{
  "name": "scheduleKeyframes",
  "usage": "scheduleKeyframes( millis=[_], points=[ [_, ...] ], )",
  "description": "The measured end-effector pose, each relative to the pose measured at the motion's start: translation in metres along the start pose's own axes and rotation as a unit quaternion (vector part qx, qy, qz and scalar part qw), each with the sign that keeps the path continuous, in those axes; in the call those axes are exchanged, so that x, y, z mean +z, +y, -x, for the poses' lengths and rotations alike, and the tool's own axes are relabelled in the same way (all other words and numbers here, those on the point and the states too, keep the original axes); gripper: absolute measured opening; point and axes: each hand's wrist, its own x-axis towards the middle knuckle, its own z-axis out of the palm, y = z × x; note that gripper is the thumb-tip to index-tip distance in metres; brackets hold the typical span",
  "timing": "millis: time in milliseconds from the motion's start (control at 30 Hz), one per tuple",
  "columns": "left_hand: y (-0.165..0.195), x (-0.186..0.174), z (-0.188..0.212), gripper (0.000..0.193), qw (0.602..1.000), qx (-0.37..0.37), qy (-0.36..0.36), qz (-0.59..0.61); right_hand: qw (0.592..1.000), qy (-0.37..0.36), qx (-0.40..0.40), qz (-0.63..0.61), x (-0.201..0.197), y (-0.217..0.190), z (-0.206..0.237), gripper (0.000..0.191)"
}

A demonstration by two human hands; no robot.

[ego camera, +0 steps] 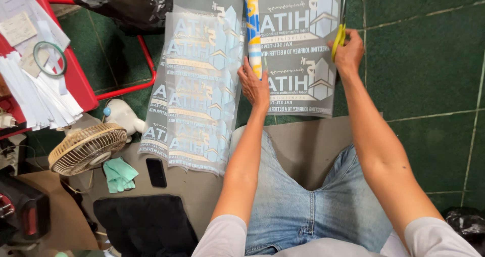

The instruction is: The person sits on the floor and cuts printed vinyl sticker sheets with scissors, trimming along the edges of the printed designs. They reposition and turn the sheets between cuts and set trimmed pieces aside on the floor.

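Two hands on one printed sheet (298, 60), grey film with pale logo prints, flat on green floor tiles (424, 60) ahead of the knees. Long axis of sheet runs away from the body; same for the roll (252, 24), blue, white and yellow, lying along the sheet's left edge.

Left hand (255, 85): fingers curled around the near end of the roll, pressing it down onto the sheet. Grip closed on roll, palm down.

Right hand (348, 52): closed through the yellow handles of scissors (339, 32). Blades pointing away from the body along the sheet's right edge; how far apart the blades stand, cannot tell, too thin to read.

Key relation: sheet spans between the two hands, roll at left border, scissors at right border, both aligned with long axis. Right hand slightly farther forward than left.

Second stack of cut sheets (194, 95) just left of the roll, overlapping. Small fan (87, 148) and black phone (156, 172) well apart, lower left.
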Motion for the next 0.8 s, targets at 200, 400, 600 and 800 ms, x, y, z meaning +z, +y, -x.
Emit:
scheduleKeyframes(
  millis=[200,400,600,800],
  points=[
    [-0.017,0.009,0.008,0.073,0.999,0.019,0.009,0.033,0.996,-0.01,-0.088,-0.021,-0.034,0.001,-0.011,0.047],
    [-0.004,0.015,0.022,0.062,0.998,0.045,0.032,0.044,0.996,-0.044,-0.002,-0.084,-0.092,-0.004,-0.022,0.047],
    [0.026,0.021,0.039,0.088,0.998,0.053,0.022,0.018,0.994,-0.034,0.022,-0.099,-0.144,0.015,-0.039,0.049],
    [0.027,0.022,0.041,0.082,0.998,0.04,0.004,0.055,0.995,-0.054,-0.001,-0.085,-0.168,0.028,-0.047,0.042]
  ],
)
